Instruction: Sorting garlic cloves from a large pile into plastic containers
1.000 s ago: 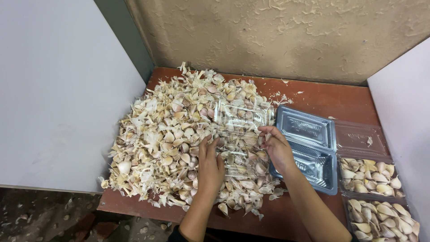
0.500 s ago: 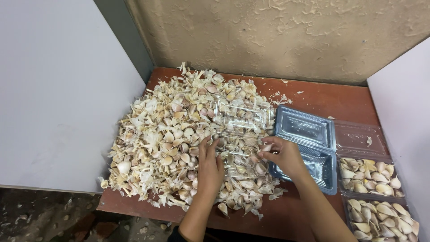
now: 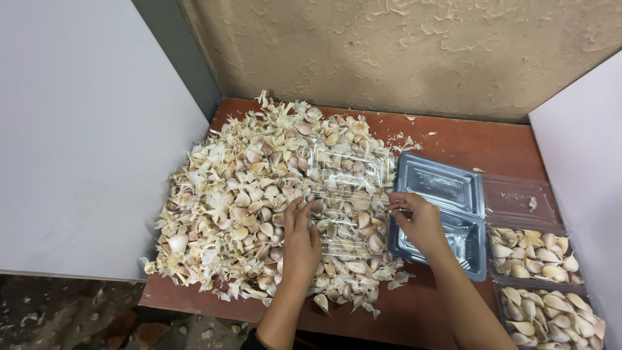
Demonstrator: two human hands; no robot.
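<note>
A big heap of garlic cloves and papery skins (image 3: pixel 240 194) covers the left half of a reddish-brown table (image 3: pixel 479 142). On top of the heap lies an open clear plastic clamshell box (image 3: pixel 346 188). My left hand (image 3: pixel 300 236) rests flat on the heap at the box's near left edge, fingers together. My right hand (image 3: pixel 421 220) touches the box's right edge, its fingers pinched at the rim, and hovers over a stack of blue-tinted clear boxes (image 3: pixel 447 207).
Two clear boxes filled with cloves (image 3: pixel 534 253) (image 3: pixel 551 317) sit at the right near edge, with an open lid (image 3: pixel 518 198) behind them. White panels (image 3: pixel 84 129) (image 3: pixel 583 162) flank the table; a rough plaster wall (image 3: pixel 402 52) backs it.
My right hand has shifted right, from the middle of the clear box to its right edge over the blue boxes. My left hand has barely moved.
</note>
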